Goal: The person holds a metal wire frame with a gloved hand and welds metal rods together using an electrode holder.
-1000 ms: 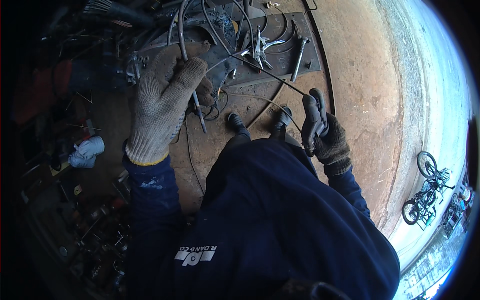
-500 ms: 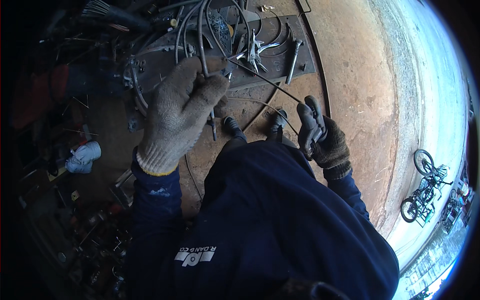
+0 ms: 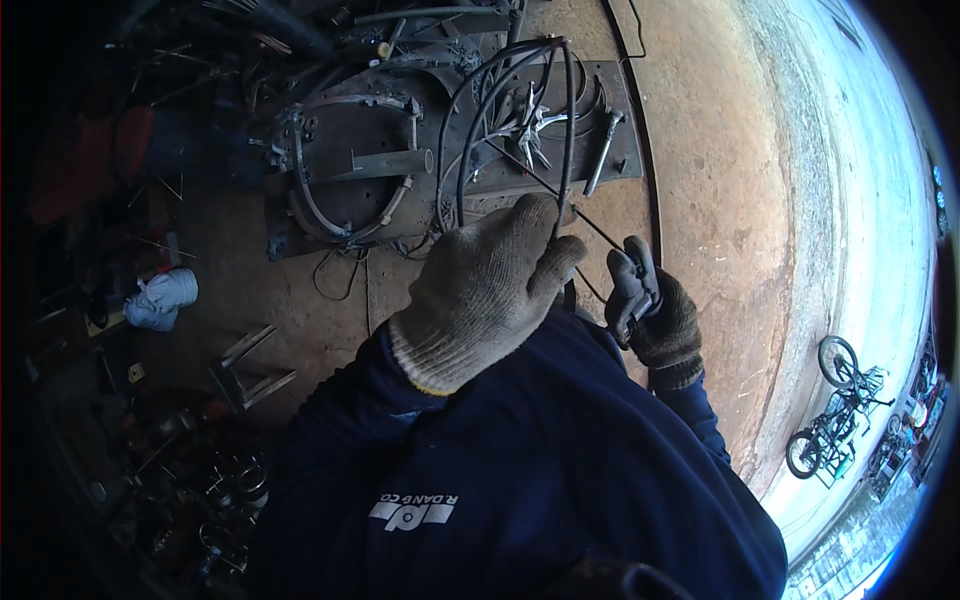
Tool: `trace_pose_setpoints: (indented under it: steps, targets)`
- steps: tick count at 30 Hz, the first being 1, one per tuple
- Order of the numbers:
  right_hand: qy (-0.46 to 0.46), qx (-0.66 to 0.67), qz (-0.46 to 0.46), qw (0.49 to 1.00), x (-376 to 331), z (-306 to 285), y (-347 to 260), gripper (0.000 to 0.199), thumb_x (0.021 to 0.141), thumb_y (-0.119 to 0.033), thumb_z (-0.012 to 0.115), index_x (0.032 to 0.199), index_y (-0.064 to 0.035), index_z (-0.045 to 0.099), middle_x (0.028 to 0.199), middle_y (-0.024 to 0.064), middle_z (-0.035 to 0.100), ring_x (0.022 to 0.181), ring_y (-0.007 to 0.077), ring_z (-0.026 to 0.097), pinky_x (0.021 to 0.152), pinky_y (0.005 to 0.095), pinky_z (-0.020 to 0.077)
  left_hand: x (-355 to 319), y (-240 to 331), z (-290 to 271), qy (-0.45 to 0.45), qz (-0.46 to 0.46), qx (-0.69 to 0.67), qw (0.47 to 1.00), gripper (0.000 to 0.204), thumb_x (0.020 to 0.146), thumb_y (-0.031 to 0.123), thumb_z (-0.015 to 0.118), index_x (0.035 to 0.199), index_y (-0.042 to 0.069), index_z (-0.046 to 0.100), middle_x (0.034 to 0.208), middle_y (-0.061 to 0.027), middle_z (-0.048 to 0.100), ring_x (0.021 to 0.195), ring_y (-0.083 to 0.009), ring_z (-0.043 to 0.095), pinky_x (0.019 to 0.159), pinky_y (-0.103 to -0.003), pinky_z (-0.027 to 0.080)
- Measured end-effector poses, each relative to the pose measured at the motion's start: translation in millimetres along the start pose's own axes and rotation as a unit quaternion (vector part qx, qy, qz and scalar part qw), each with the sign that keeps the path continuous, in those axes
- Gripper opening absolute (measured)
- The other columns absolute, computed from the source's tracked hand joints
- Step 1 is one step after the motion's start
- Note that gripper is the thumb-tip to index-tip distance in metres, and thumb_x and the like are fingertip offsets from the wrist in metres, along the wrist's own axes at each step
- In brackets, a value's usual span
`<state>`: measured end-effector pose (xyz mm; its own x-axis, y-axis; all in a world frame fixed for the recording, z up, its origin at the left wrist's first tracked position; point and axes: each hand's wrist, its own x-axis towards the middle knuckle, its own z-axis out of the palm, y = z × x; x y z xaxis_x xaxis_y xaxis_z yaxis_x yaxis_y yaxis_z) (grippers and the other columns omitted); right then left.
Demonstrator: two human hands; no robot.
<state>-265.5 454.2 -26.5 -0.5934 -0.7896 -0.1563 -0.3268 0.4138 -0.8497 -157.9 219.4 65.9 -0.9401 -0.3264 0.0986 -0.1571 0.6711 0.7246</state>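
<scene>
My left hand (image 3: 490, 280), in a knitted work glove, is closed around the lower end of a frame of bent dark metal rods (image 3: 568, 115). Its hoops rise above the fist, over the metal worktable (image 3: 480, 178). Lower right of it, my gloved right hand (image 3: 668, 320) grips a dark welding electrode holder (image 3: 630, 290). From the holder a thin welding rod (image 3: 598, 230) slants up and left, passing close to my left fingertips. Whether the rod touches the frame I cannot tell. The fingers' undersides are hidden.
On the worktable lie locking pliers (image 3: 533, 128), a hammer-like tool (image 3: 605, 150) and a large metal ring (image 3: 297, 170). A small angle-iron frame (image 3: 240, 375) and a pale cloth bundle (image 3: 162, 298) are at left. Bicycles (image 3: 835, 405) stand outside at right.
My left hand has moved right with the rod frame, closer to my right hand. The ring on the table now shows fully. The right hand, still on the holder, sits slightly lower.
</scene>
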Motion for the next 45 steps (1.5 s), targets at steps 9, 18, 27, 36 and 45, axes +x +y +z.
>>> trace_pose_setpoints:
  steps: [9,18,27,36,45]
  targets:
    - [-0.021,0.023,0.087,0.996,10.4,-2.0,-25.7,0.057,0.089,-0.016,0.069,0.140,0.0013,0.051,0.104,0.0070,0.070,0.088,0.0141,0.069,0.080,0.0283,0.0545,-3.8,-0.8,-3.2,-0.021,-0.032,0.007,0.999,0.028,0.096,0.028,0.066,0.101,0.003,0.055,0.077,-0.0129,0.063,0.065,-0.0282,0.068,0.055,-0.038,0.052]
    - [-0.035,0.065,0.083,0.994,1.1,3.0,17.8,0.048,0.100,-0.010,0.050,0.146,0.0016,0.043,0.113,0.0113,0.065,0.083,0.0179,0.066,0.072,0.0296,0.0548,-1.3,1.9,-3.3,-0.027,-0.021,0.014,0.999,0.028,0.096,0.028,0.066,0.101,0.003,0.056,0.075,-0.0116,0.063,0.066,-0.0277,0.069,0.055,-0.037,0.053]
    - [-0.025,-0.008,0.073,0.997,0.3,4.6,24.4,0.043,0.095,-0.013,0.057,0.134,0.0038,0.053,0.098,0.0060,0.064,0.079,0.0164,0.065,0.068,0.0286,0.0534,1.7,-0.3,-1.9,-0.012,-0.004,-0.009,1.000,0.027,0.095,0.028,0.067,0.098,0.003,0.057,0.074,-0.0108,0.062,0.065,-0.0259,0.068,0.054,-0.036,0.052]
    - [0.006,-0.092,0.062,0.994,1.5,7.2,16.3,0.046,0.078,-0.028,0.078,0.117,-0.0083,0.066,0.093,0.0094,0.069,0.084,0.0255,0.068,0.075,0.0357,0.0549,6.2,8.4,-14.9,-0.020,-0.030,-0.058,0.998,0.017,0.096,0.018,0.064,0.098,0.005,0.053,0.072,-0.0124,0.062,0.061,-0.0298,0.065,0.052,-0.037,0.050]
    - [0.018,0.127,0.077,0.989,-3.8,-1.8,-0.7,0.039,0.085,-0.016,0.072,0.121,-0.0021,0.064,0.118,0.0151,0.070,0.102,0.0262,0.071,0.080,0.0347,0.0572,8.5,15.6,-21.9,-0.023,-0.055,-0.068,0.996,0.010,0.095,0.016,0.062,0.098,0.007,0.060,0.069,-0.0069,0.066,0.059,-0.0166,0.067,0.052,-0.032,0.053]
